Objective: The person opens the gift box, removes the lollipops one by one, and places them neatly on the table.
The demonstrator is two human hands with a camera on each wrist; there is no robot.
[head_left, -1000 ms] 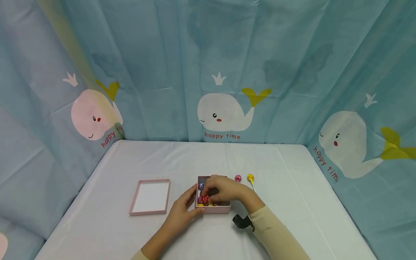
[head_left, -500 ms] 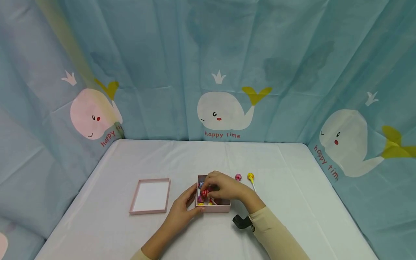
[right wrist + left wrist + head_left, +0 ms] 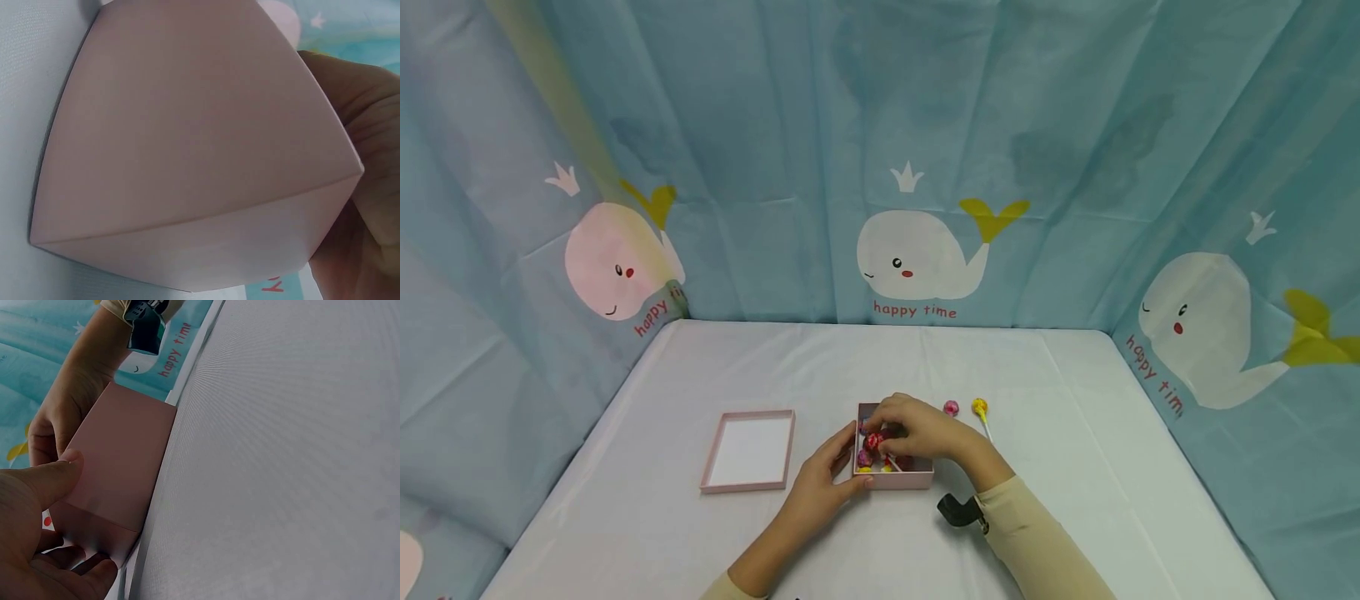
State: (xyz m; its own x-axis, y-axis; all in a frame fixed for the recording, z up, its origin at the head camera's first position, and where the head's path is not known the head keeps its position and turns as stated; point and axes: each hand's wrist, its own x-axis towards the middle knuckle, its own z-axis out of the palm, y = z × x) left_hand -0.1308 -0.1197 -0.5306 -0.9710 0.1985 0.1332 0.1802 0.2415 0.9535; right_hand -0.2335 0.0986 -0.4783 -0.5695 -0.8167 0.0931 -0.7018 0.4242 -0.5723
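Note:
A small pink box (image 3: 895, 480) sits near the table's front with several wrapped lollipops inside. My left hand (image 3: 847, 460) grips its left front corner, thumb along the left wall; the left wrist view shows the thumb (image 3: 47, 481) on the box (image 3: 122, 465). My right hand (image 3: 882, 428) hovers over the box and pinches a red lollipop (image 3: 872, 442), its stick slanting down to the right. The right wrist view is filled by the box's outer wall (image 3: 187, 156), with part of a hand at its right edge.
The box's pink lid (image 3: 748, 451) lies upside down to the left. A pink lollipop (image 3: 951, 407) and a yellow lollipop (image 3: 979, 407) lie on the white table (image 3: 1075, 433) just beyond the box. Whale-print blue curtains enclose the table on three sides.
My right hand has drawn the red lollipop up and toward the far side of the box. The left hand and the box have stayed put.

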